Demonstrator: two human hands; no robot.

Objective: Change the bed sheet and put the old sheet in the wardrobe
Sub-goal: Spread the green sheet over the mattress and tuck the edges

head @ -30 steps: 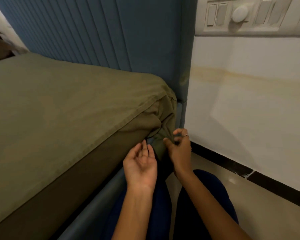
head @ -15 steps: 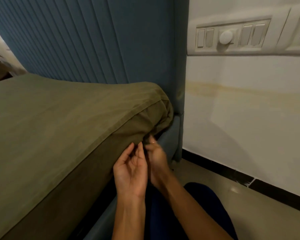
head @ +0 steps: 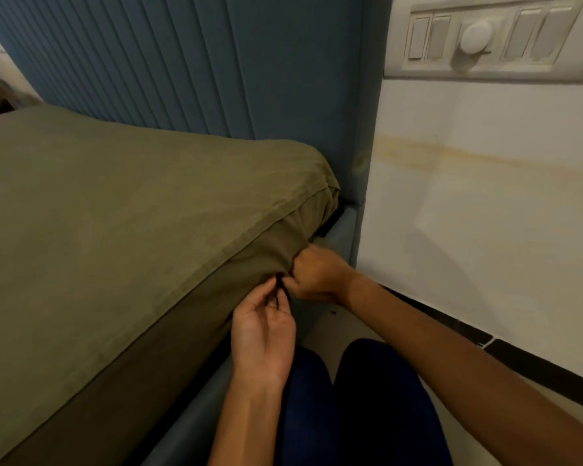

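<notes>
At the corner of the bed, beside the blue padded headboard (head: 199, 72), an olive-green sheet (head: 115, 213) lies spread smooth over the mattress, its side hanging down over the mattress edge to the blue bed frame (head: 340, 227). The right hand (head: 313, 275) is at the lower edge of the sheet near the corner, its fingers curled and gripping a bunch of the cloth where it gathers into folds. The left hand (head: 263, 334) is just beside it, palm turned up, its fingertips pinching the sheet's hem close to the right hand's knuckles; the two hands almost touch. Below them show the person's knees in dark blue trousers (head: 367, 398). To the right stands a white wall (head: 485, 213) with a black skirting strip along the pale floor, and a switch panel (head: 478, 38) with a round knob high on the wall.
</notes>
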